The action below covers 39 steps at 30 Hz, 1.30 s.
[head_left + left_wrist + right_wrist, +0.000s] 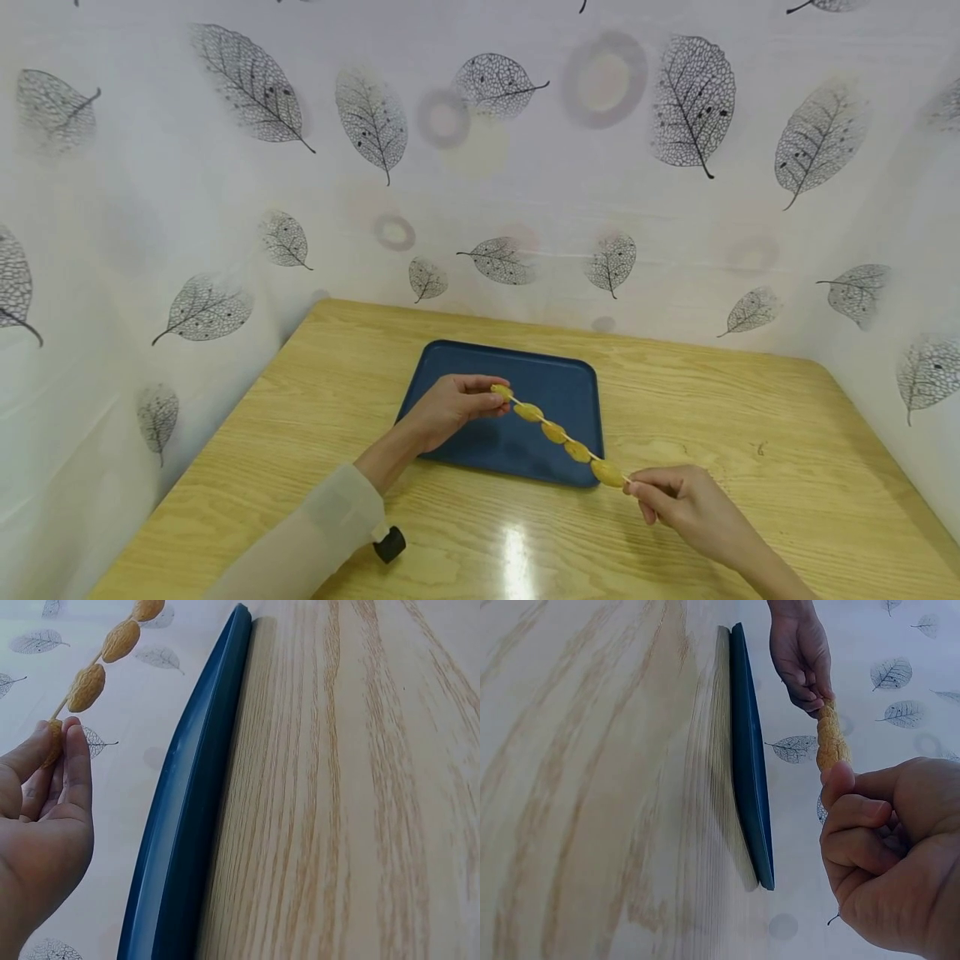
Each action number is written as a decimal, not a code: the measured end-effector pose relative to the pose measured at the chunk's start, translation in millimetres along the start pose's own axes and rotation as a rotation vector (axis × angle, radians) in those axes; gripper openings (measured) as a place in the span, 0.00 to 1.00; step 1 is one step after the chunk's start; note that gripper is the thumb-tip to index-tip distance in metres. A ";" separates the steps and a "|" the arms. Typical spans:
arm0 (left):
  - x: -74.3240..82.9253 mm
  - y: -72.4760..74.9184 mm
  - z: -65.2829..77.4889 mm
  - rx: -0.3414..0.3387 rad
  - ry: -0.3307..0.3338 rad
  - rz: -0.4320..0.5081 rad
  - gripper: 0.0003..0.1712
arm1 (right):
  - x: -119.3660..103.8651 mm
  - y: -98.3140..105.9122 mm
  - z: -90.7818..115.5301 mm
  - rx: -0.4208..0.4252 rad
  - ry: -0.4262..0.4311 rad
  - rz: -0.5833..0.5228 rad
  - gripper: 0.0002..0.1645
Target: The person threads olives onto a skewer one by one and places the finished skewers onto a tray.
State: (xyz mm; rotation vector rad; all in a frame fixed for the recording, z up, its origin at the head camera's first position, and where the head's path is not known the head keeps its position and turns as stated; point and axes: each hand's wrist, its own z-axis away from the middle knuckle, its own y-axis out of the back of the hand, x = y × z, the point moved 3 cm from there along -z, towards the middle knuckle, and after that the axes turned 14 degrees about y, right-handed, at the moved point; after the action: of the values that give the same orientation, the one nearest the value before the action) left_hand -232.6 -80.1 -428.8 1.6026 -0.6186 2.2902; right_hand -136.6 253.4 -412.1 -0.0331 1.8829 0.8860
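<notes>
A thin wooden skewer (567, 437), threaded with several yellow-brown oval pieces, slants over a dark blue tray (551, 387) in the head view. My left hand (442, 410) pinches the far piece at its upper left end between thumb and fingers. At the other end, my right hand (690, 510) grips the bare tip of the stick, just right of the tray's near corner. Up close in the left wrist view, the oval pieces (87, 688) have wrinkled skins. The right wrist view has both hands in line, with the pieces (830, 746) between them.
The tray lies flat on a light wooden table (750, 433), with its rim (225, 742) raised. A pale curtain (525, 192) with leaf prints surrounds the table at the back and sides. A small dark block (390, 545) hangs at my left cuff.
</notes>
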 end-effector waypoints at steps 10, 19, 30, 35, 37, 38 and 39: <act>-0.5 -0.6 0.6 0.004 -0.003 0.006 0.24 | -2.0 -0.9 -1.0 0.002 -0.006 -0.001 0.13; 0.0 -1.6 1.8 0.009 0.010 0.016 0.24 | -1.7 -1.4 -1.7 0.002 0.000 -0.023 0.14; 0.2 -1.5 1.9 0.007 0.011 0.020 0.24 | -2.4 -2.5 -2.3 0.002 0.020 -0.026 0.13; 0.2 -1.0 1.9 0.002 0.006 0.019 0.24 | -2.3 -3.4 -3.0 -0.001 0.024 -0.030 0.13; -0.4 -0.6 1.5 0.000 0.001 0.015 0.24 | -2.3 -3.6 -3.4 -0.002 0.022 -0.034 0.14; -0.6 -0.4 1.5 -0.001 -0.003 0.011 0.24 | -2.3 -3.7 -3.7 -0.003 0.022 -0.035 0.14; -0.8 -0.2 1.3 -0.001 -0.002 0.010 0.25 | -2.2 -3.8 -3.9 -0.003 0.021 -0.037 0.14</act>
State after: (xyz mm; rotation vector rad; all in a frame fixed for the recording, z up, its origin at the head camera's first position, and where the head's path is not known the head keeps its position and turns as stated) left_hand -231.1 -80.5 -429.1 1.6046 -0.6297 2.2956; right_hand -137.1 247.6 -411.6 -0.0788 1.8950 0.8666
